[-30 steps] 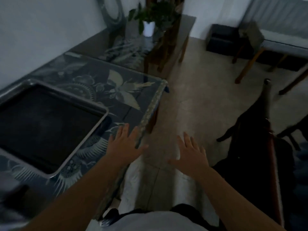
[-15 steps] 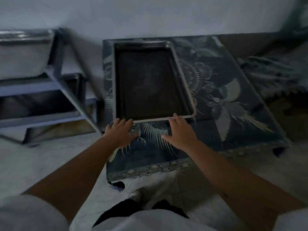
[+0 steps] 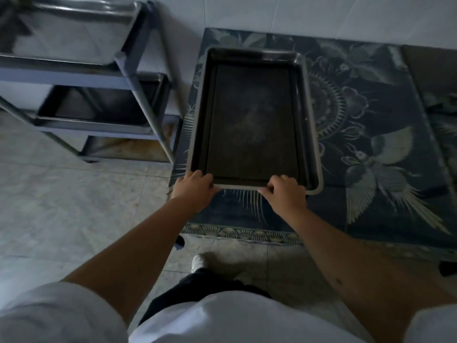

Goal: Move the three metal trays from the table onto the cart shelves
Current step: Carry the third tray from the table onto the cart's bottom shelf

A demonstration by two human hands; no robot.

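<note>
A dark metal tray (image 3: 252,120) with a pale rim lies on the low table (image 3: 371,189), which has a blue bird-patterned cloth. My left hand (image 3: 195,188) grips the tray's near rim at its left corner. My right hand (image 3: 284,191) grips the same near rim further right, fingers curled over the edge. The metal cart (image 3: 138,78) stands to the left of the table. One tray (image 3: 69,30) sits on its top shelf and another tray (image 3: 103,102) on its middle shelf.
The cart's bottom shelf (image 3: 128,147) shows a bare brownish surface. Pale tiled floor (image 3: 74,206) spreads in front of the cart. A white wall runs behind table and cart. My shoe (image 3: 197,262) stands close to the table's front edge.
The view has turned from the table's right end to face the tray and cart. Both hands went from flat and apart to closed on the tray's near rim.
</note>
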